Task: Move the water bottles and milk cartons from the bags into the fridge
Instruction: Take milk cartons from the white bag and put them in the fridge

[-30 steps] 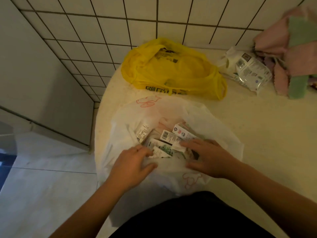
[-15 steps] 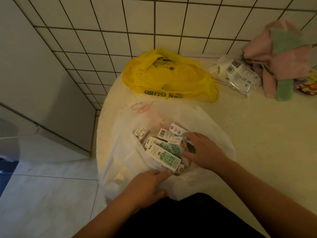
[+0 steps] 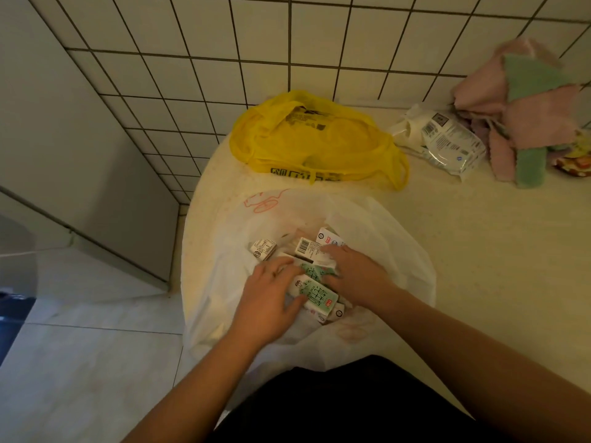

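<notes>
Inside the white bag (image 3: pixel 385 238), the left hand (image 3: pixel 268 302) grips a green-and-white milk carton (image 3: pixel 317 297) bearing large, unreadable characters. The right hand (image 3: pixel 358 276) lies on barcoded cartons (image 3: pixel 305 246); whether it grasps them is unclear.

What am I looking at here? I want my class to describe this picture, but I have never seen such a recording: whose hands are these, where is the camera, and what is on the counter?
There is no machine: a person works with bare hands, and a wide-angle camera worn on their head looks down at them. The left hand and right hand reach into a white plastic bag on the pale counter and touch small milk cartons inside; whether either hand grips one is unclear. Behind lie a yellow bag, a clear packet and pink and green cloths, against a tiled wall.
</notes>
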`<state>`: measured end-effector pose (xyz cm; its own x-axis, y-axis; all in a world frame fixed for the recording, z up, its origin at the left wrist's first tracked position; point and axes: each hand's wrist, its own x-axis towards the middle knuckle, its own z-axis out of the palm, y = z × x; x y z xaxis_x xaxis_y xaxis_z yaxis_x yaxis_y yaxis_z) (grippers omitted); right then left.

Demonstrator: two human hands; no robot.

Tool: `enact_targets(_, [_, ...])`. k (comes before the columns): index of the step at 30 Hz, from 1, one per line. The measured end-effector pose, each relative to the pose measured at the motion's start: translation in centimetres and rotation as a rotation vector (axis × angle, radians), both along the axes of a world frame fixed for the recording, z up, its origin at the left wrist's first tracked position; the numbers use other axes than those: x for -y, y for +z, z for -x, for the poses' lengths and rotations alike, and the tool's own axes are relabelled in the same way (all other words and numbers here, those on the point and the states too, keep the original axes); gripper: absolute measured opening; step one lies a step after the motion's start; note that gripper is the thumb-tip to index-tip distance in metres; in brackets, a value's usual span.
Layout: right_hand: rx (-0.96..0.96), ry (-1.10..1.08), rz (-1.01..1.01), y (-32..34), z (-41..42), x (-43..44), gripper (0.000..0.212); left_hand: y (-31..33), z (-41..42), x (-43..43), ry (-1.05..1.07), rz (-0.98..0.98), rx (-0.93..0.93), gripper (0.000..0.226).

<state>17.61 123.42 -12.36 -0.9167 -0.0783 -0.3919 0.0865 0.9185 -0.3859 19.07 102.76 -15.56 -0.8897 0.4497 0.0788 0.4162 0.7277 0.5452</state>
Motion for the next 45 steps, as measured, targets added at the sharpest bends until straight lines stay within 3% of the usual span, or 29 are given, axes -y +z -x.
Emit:
enact_targets(3, [0.014,-0.063,-0.003,-0.3,0.1,-0.1,0.049,-0.6,3.2,0.2,-0.103,0.115,0.28,0.063])
enact_targets(6, [0.029,-0.129,0.016,-0.3,-0.2,-0.2,0.043,-1.2,4.6,0.2,-0.186,0.128,0.402,0.067])
enact_targets(10, [-0.016,-0.209,0.083,-0.3,-1.1,-0.7,0.037,-1.5,4.6,1.1,-0.233,0.222,0.362,0.081])
enact_targets(13, [-0.085,-0.278,0.177,-0.1,-2.2,-0.8,0.036,-1.6,3.8,1.3,-0.184,0.208,0.303,0.077])
enact_targets(19, [-0.379,-0.571,0.444,2.3,-4.9,-1.3,0.03,-1.2,0.7,2.0,0.039,-0.02,0.186,0.054])
enact_targets(22, [-0.433,-0.727,0.65,3.7,-6.2,-2.2,0.026,0.2,-1.0,2.1,0.184,-0.205,0.187,0.051])
enact_targets(26, [-0.358,-0.926,1.119,5.6,-8.4,-2.8,0.018,3.5,-3.5,1.5,0.275,-0.475,0.32,0.039])
enact_targets(29, [-0.285,-1.038,1.31,6.6,-10.4,-2.8,0.015,6.2,-5.9,0.4,0.394,-0.734,0.478,0.032])
enact_targets(32, [-0.23,-1.111,1.351,7.1,-12.6,-2.9,0.021,8.7,-8.6,-0.2,0.512,-0.913,0.658,0.031])
enact_targets(37, [-0.066,-1.162,1.426,7.6,-17.5,-2.8,0.022,11.0,-14.2,-0.2,0.558,-1.044,0.825,0.032])
enact_targets(41, [0.134,-1.116,1.489,7.4,-22.3,-2.2,0.034,11.4,-20.5,-0.8,0.536,-1.069,0.834,0.055])
enact_targets(45, [0.349,-1.034,1.476,7.1,-27.4,-1.3,0.038,11.5,-27.4,-1.2,0.639,-1.114,0.849,0.052])
